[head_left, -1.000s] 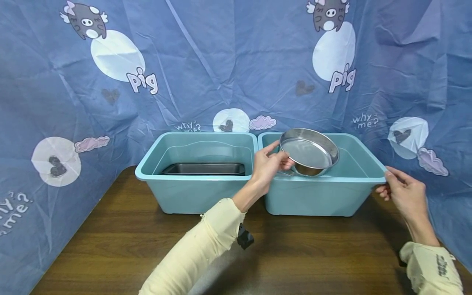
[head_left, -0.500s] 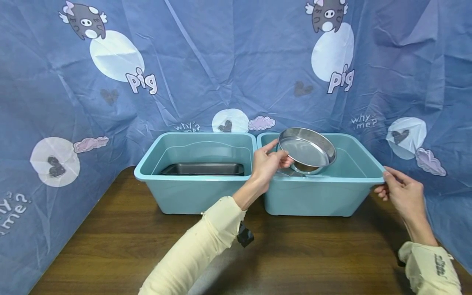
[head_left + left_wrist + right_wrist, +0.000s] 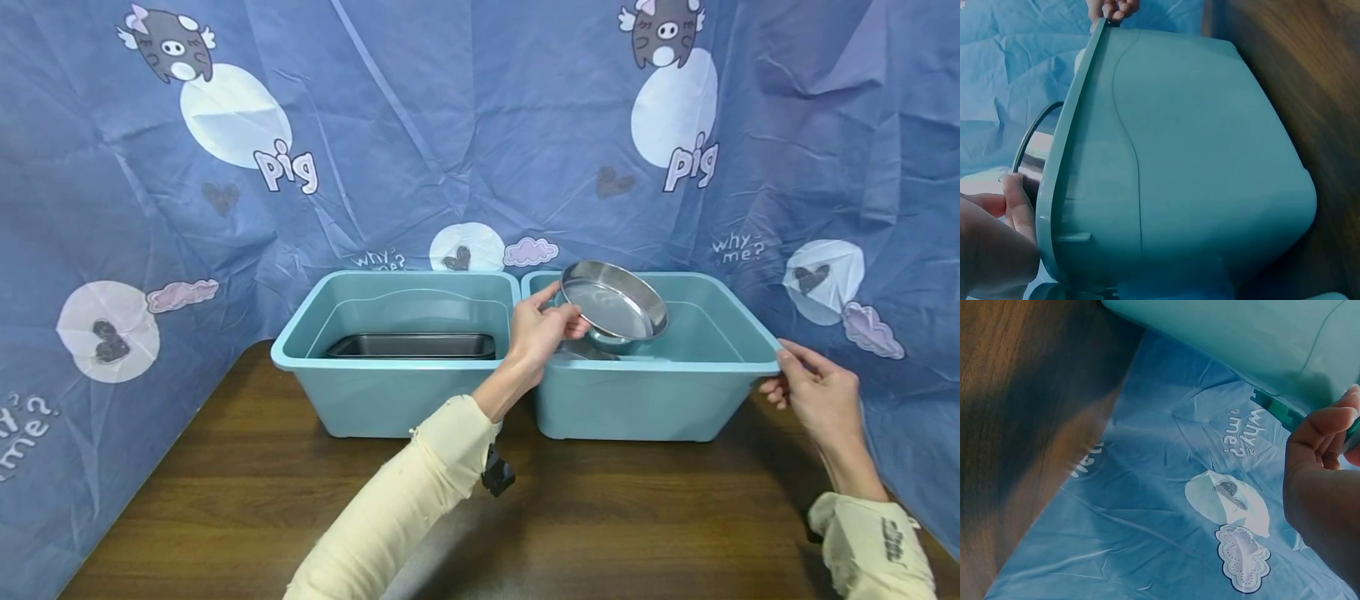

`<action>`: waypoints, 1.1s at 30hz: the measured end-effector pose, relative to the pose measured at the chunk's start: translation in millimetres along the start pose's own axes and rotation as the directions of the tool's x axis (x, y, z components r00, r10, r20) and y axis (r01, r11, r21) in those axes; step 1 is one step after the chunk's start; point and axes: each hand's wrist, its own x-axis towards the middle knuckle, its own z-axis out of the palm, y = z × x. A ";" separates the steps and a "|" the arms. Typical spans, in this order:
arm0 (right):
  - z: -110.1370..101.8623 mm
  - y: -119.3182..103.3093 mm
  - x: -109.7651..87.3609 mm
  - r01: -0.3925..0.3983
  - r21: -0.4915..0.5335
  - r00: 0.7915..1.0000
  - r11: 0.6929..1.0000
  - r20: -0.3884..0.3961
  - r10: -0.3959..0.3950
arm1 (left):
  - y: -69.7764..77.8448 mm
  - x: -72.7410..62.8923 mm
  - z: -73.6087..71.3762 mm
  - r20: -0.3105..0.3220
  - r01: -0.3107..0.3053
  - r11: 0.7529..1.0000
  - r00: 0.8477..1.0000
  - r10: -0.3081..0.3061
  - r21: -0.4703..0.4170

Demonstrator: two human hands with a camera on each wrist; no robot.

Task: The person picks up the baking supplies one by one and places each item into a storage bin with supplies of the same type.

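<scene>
In the head view my left hand (image 3: 542,333) pinches the near-left rim of a shiny round metal pan (image 3: 615,302). The pan is tilted toward me and hangs in the mouth of the right-hand teal tub (image 3: 630,404). Its dark rim edge (image 3: 1034,128) shows behind the tub's lip in the left wrist view, beside my fingers (image 3: 1019,206). My right hand (image 3: 821,396) grips the right front corner of that same tub's rim, thumb on top and fingers curled below. The right wrist view shows this hand (image 3: 1325,456) at the tub's lip.
A second teal tub (image 3: 405,400) stands directly to the left, with a dark rectangular baking pan (image 3: 412,345) inside. Low in the right tub, behind its front rim, lies a grey metallic piece (image 3: 585,352). Both tubs stand on a wooden table (image 3: 600,517) before a blue printed cloth (image 3: 450,125).
The metal pan has shifted slightly left and sunk lower in the right tub, more of the grey piece showing. My right hand keeps its place on the rim.
</scene>
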 end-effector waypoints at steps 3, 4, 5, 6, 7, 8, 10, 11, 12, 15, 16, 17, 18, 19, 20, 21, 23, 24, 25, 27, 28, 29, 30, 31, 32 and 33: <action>-0.3 0.1 1.1 -0.004 0.011 1.000 1.000 -0.002 0.004 | -0.6 1.9 -1.2 -0.005 0.001 0.999 1.000 -0.001 0.052; 0.0 0.3 1.0 -0.004 0.013 1.000 1.000 -0.002 0.004 | -1.2 2.6 -1.9 -0.009 0.000 0.997 1.000 0.001 0.071; 0.2 0.6 0.8 -0.004 0.020 1.000 1.000 -0.001 0.004 | -1.4 2.9 -2.7 -0.011 -0.003 0.995 1.000 0.004 0.099; 0.5 0.8 0.7 -0.002 0.022 1.000 1.000 -0.001 0.002 | -1.8 3.6 -3.4 -0.012 -0.007 0.991 1.000 0.009 0.133; 0.7 0.9 0.3 -0.001 0.025 1.000 1.000 0.000 0.001 | -1.6 3.8 -4.1 -0.011 -0.011 0.986 1.000 0.013 0.165; 0.9 1.0 -0.2 0.001 0.024 1.000 1.000 -0.001 -0.001 | -1.5 4.0 -4.8 -0.009 -0.019 0.979 1.000 0.021 0.202; 1.3 1.1 -1.1 0.006 0.019 1.000 1.000 -0.001 -0.006 | -0.9 4.2 -6.1 -0.001 -0.038 0.962 0.999 0.040 0.269; 1.4 1.0 -1.4 0.007 0.019 1.000 1.000 0.000 -0.007 | -0.1 3.6 -6.8 0.007 -0.047 0.953 0.999 0.047 0.298; 1.4 1.0 -1.5 0.008 0.016 1.000 1.000 0.000 -0.008 | 0.2 3.6 -7.5 0.016 -0.056 0.947 0.998 0.054 0.315; 1.2 1.2 -1.2 0.015 0.008 1.000 1.000 0.001 -0.015 | 2.4 1.9 -10.2 0.041 -0.081 0.937 0.997 0.072 0.340; 1.1 1.4 -0.8 0.017 0.007 1.000 1.000 0.000 -0.017 | 2.9 1.2 -11.3 0.048 -0.086 0.939 0.996 0.074 0.333; 0.8 1.4 -0.5 0.019 0.001 1.000 1.000 -0.002 -0.019 | 3.5 0.4 -12.3 0.053 -0.091 0.940 0.996 0.077 0.330; 0.4 1.7 -0.2 0.020 -0.002 1.000 1.000 -0.005 -0.020 | 3.9 -0.4 -13.5 0.059 -0.096 0.942 0.995 0.081 0.323; 0.3 1.6 -0.2 0.022 -0.010 1.000 1.000 -0.008 -0.022 | 4.9 -1.7 -14.7 0.060 -0.100 0.943 0.995 0.086 0.316; 0.1 1.6 -0.2 0.022 -0.017 1.000 1.000 -0.011 -0.022 | 5.7 -3.0 -16.1 0.064 -0.106 0.946 0.994 0.091 0.306; -0.1 1.5 -0.3 0.020 -0.018 1.000 1.000 -0.011 -0.021 | 6.5 -4.1 -17.6 0.068 -0.110 0.949 0.993 0.094 0.297; -0.3 1.1 -0.8 0.017 -0.027 1.000 0.999 -0.013 -0.017 | 8.4 -6.7 -20.4 0.080 -0.121 0.953 0.992 0.102 0.277; -0.4 1.0 -1.0 0.013 -0.023 1.000 1.000 -0.013 -0.013 | 9.3 -7.9 -21.9 0.087 -0.125 0.956 0.991 0.106 0.266; -0.4 0.7 -1.3 0.011 -0.028 1.000 1.000 -0.014 -0.011 | 10.1 -8.9 -23.5 0.092 -0.130 0.958 0.990 0.110 0.256; -0.4 0.9 -1.9 0.007 -0.019 1.000 1.000 -0.011 -0.007 | 11.8 -11.1 -27.2 0.108 -0.142 0.960 0.987 0.119 0.240; -0.4 1.4 -2.1 0.006 -0.014 1.000 1.000 -0.011 -0.006 | 12.6 -11.9 -29.2 0.117 -0.148 0.962 0.985 0.124 0.231; -0.3 2.0 -2.3 0.006 -0.010 1.000 1.000 -0.011 -0.006 | 13.3 -12.8 -31.2 0.123 -0.153 0.963 0.984 0.128 0.222; -0.4 2.6 -2.6 0.006 -0.002 1.000 1.000 -0.012 -0.006 | 14.1 -13.7 -33.4 0.132 -0.160 0.964 0.982 0.134 0.214; -0.3 3.2 -2.8 0.007 0.001 1.000 1.000 -0.011 -0.007 | 14.9 -14.8 -35.6 0.138 -0.167 0.964 0.981 0.140 0.208; -0.3 3.8 -3.1 0.008 0.009 1.000 1.000 -0.012 -0.007 | 15.6 -16.1 -37.7 0.145 -0.173 0.965 0.979 0.145 0.200; -0.4 4.4 -3.3 0.009 0.012 1.000 1.000 -0.011 -0.009 | 16.2 -17.3 -39.7 0.151 -0.178 0.965 0.977 0.150 0.190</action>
